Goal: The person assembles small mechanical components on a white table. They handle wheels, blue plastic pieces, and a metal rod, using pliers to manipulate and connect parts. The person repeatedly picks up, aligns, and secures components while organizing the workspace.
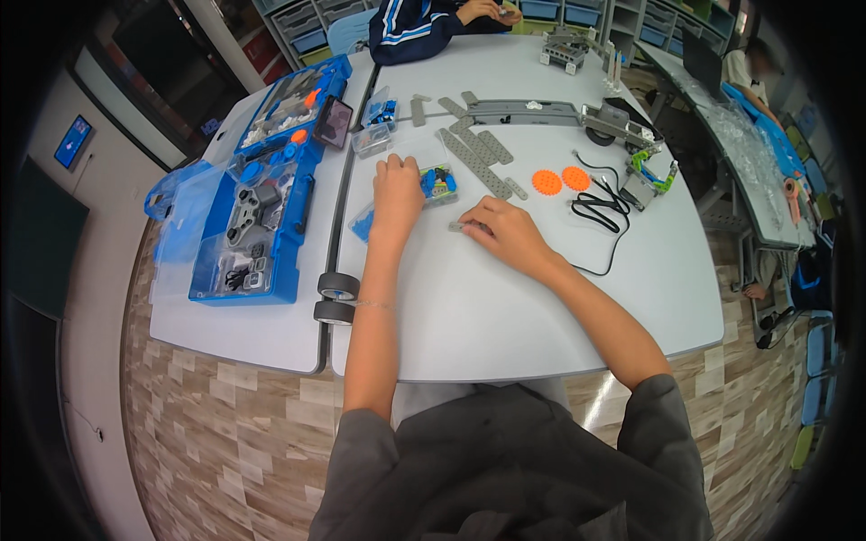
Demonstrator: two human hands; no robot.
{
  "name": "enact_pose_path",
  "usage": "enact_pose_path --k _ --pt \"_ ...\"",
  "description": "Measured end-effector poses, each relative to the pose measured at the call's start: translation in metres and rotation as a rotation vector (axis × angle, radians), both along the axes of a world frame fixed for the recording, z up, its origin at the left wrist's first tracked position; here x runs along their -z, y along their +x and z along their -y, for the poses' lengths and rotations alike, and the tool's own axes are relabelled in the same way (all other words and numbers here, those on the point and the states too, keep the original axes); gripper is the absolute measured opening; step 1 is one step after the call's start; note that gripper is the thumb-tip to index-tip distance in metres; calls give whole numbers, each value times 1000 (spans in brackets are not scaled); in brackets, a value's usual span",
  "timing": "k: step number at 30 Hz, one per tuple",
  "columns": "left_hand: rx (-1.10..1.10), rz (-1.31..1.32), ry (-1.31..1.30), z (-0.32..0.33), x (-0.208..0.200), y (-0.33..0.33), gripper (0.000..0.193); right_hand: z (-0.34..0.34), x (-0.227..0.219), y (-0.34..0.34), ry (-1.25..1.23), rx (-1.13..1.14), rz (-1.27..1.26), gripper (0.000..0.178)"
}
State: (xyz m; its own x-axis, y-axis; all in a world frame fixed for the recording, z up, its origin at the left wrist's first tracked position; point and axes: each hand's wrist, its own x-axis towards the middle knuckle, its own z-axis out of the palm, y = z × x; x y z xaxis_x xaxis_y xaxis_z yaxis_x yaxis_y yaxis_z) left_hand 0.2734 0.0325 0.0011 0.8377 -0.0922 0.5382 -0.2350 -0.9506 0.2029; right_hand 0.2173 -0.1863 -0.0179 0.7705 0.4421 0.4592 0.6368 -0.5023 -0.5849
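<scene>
My left hand (398, 194) is over the left end of a clear parts box (442, 198) with blue and green pieces in it. Its fingers curl down close together, and their tips are hidden, so what they grip cannot be seen. To the right, my right hand (507, 233) pinches a small grey building piece (456, 227) just above the white table. Blue pieces (363, 224) lie beside my left wrist. Ahead of both hands are several grey perforated plates (474, 158). Two orange gears (547, 182) lie to the right of them.
A blue storage case (293, 225) with a grey game controller (250, 215) stands at the left. Two black wheels (337, 287) sit by the table gap. A black cable (595, 216) and a partly built model (618, 126) are at the right. Another person's sleeve (410, 32) rests at the far edge.
</scene>
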Motion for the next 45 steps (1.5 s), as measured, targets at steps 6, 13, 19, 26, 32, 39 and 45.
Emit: enact_pose_path --k 6,13,19,26,32,39,45 --pt "-27 -2 42 -1 2 -2 14 0 -1 1 -17 -9 12 12" --pt "13 58 121 -3 -7 -10 31 1 -2 0 -49 -16 33 14" --pt "77 106 -64 -1 -33 -25 25 1 -4 -1 -28 -17 19 15" --pt "404 191 -684 25 -45 -59 11 4 -4 -1 -37 -21 19 18" --pt "601 -11 -1127 36 -34 -68 21 13 -12 9 74 40 -44 22" --pt "564 -178 -1271 46 -9 -60 19 19 -21 17 632 -28 -617 27" --pt "487 -467 -994 80 19 -81 17 22 -22 20 288 102 -395 26"
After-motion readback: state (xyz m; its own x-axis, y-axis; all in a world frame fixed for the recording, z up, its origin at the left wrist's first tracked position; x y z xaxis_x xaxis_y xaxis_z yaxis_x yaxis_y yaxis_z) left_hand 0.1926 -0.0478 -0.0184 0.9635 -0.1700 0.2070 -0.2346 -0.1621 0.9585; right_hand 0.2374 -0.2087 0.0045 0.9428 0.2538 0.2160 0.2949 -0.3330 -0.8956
